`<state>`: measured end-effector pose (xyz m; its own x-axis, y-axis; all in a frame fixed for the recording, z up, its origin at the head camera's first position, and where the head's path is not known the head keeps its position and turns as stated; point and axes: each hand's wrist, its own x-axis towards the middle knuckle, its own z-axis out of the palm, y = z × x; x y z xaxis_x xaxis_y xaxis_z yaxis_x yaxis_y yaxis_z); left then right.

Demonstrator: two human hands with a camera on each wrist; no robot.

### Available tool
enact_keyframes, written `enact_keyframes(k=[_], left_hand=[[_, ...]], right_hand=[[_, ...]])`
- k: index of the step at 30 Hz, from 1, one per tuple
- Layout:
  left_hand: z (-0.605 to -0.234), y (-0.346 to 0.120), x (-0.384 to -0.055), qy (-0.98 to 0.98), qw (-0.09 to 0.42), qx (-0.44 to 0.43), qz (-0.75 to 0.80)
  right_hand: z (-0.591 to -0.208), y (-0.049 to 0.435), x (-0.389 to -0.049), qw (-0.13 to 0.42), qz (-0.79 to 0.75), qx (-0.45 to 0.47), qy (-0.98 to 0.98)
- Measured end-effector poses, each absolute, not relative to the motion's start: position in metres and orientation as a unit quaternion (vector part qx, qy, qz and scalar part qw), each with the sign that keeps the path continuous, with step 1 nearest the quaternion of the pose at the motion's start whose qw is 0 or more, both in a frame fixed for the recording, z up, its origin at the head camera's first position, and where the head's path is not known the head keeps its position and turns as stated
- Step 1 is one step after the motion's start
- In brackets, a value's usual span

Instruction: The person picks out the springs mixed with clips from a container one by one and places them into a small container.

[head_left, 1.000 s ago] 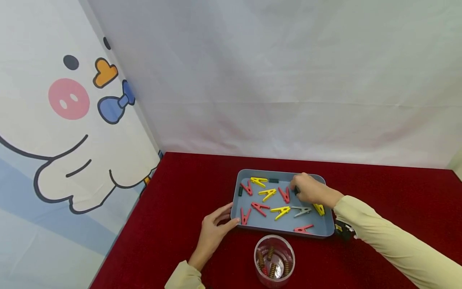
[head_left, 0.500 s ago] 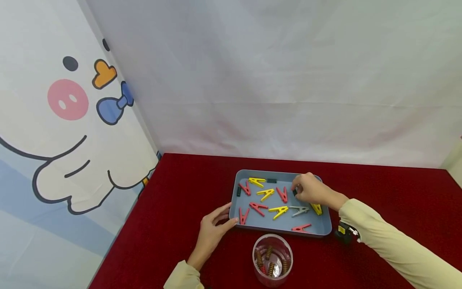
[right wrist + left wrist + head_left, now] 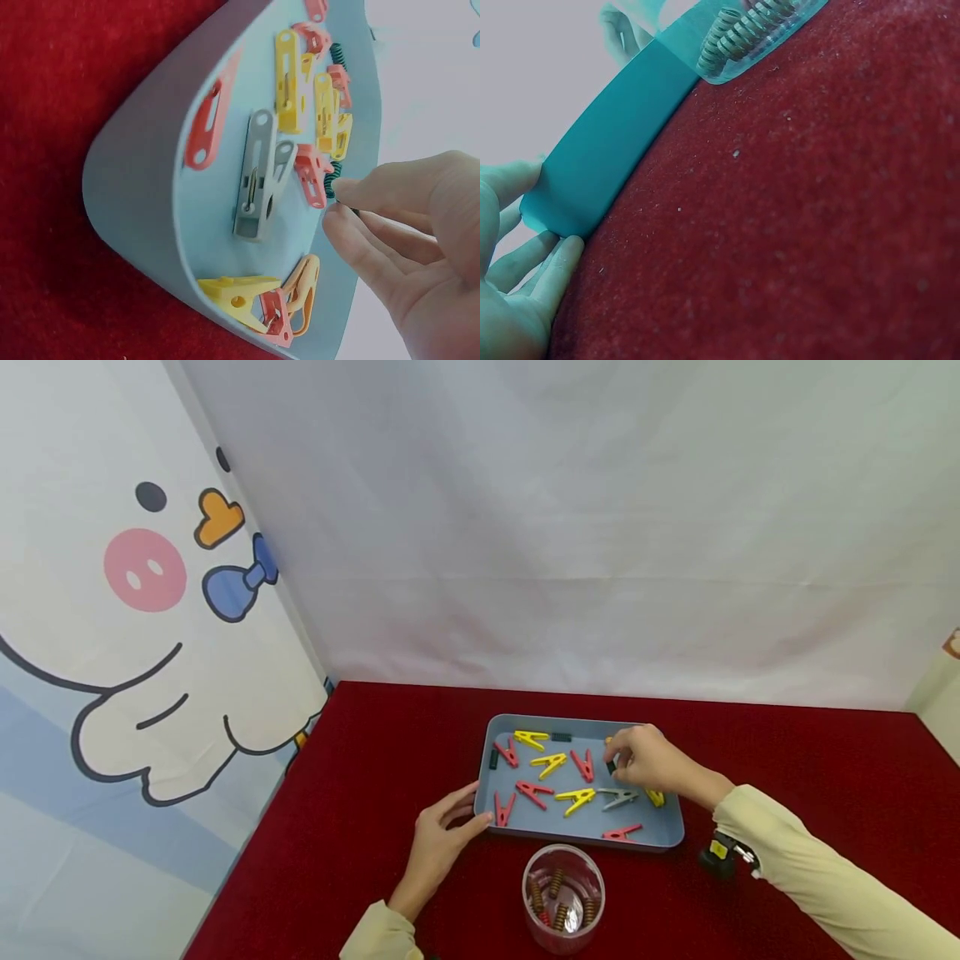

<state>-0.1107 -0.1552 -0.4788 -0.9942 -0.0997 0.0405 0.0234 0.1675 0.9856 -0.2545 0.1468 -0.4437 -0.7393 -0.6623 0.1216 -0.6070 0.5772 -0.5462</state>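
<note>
In the head view my right hand [image 3: 647, 762] pinches a small dark spring [image 3: 611, 767] between thumb and fingertips, above the right part of the blue-grey tray [image 3: 585, 839]. The fingers mostly hide this spring in the right wrist view. Two other dark green springs, one at the back wall [image 3: 561, 737] and one by the left wall [image 3: 492, 759], lie in the tray. Around them are several red clips [image 3: 582, 766], several yellow clips [image 3: 576, 800] and a grey clip [image 3: 618, 798]. My left hand [image 3: 438, 843] holds the tray's near left corner between thumb and fingers.
A clear plastic cup [image 3: 562, 935] stands in front of the tray, with several brown springs [image 3: 556, 883] and a red one inside. Red cloth [image 3: 405, 735] covers the table. A white curtain [image 3: 600, 610] hangs behind it. An orange-yellow clip [image 3: 303, 294] lies near the tray's right end.
The right hand has lifted slightly off the tray floor and drawn back a little, with the dark spring in its fingertips. The left hand stays at the tray's corner. The view has shifted slightly.
</note>
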Motion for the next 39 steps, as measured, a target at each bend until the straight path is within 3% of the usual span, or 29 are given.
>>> enact_keyframes(k=[13,26,34,39], left_hand=[[-0.479,-0.155,-0.111,-0.763,0.045,0.030,-0.644],[-0.513,-0.160,-0.120,-0.771,0.077,0.022,-0.631],[-0.509,-0.159,-0.120,-0.768,0.074,0.023,-0.635],[-0.486,-0.155,-0.112,-0.763,0.056,0.029,-0.643]], right_hand=[[-0.440,0.152,-0.242,0.044,-0.300,-0.371,0.878],[-0.432,0.153,-0.226,0.067,-0.323,-0.367,0.870],[-0.427,0.156,-0.216,0.059,-0.336,-0.378,0.861],[-0.423,0.158,-0.211,0.052,-0.347,-0.390,0.851]])
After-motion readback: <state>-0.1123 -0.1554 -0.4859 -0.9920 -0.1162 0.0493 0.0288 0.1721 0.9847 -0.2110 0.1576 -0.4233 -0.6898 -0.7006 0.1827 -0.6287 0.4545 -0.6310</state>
